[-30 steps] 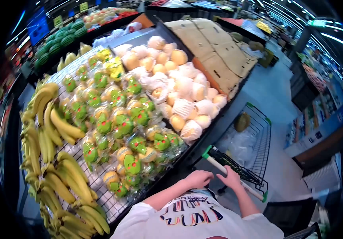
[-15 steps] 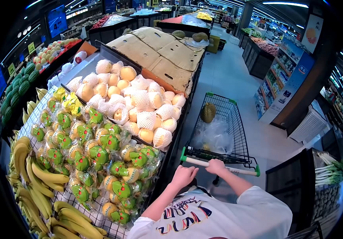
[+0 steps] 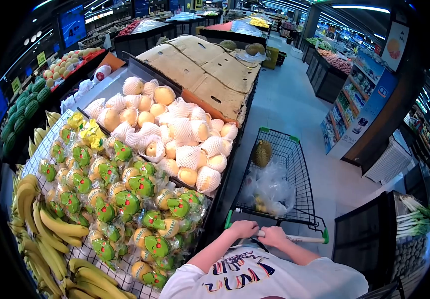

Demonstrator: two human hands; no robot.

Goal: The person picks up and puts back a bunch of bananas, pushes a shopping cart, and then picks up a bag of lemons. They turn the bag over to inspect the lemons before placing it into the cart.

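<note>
My left hand [image 3: 245, 228] is closed over the left part of the handle [image 3: 305, 239] of a shopping cart [image 3: 302, 174]. Close beside it, my right hand [image 3: 273, 236] wraps round the same bar near its middle. Inside the wire basket, a spiky brown-green durian [image 3: 262, 153] lies toward the far end. Nearer to me is a clear plastic bag [image 3: 274, 184] with some yellowish fruit showing through; its other contents are hard to make out.
On my left stands a fruit display with foam-netted pears [image 3: 180, 128], green-printed wrapped fruit [image 3: 126, 199] and bananas [image 3: 63, 226]. Cardboard [image 3: 205, 65] covers the section beyond. An aisle floor [image 3: 295, 89] runs ahead; a shelf unit [image 3: 357, 99] and leeks [image 3: 414, 214] are on the right.
My left hand has moved right and down onto the handle, closer to my right hand. The cart's handle is now nearer my body, and the view has shifted slightly.
</note>
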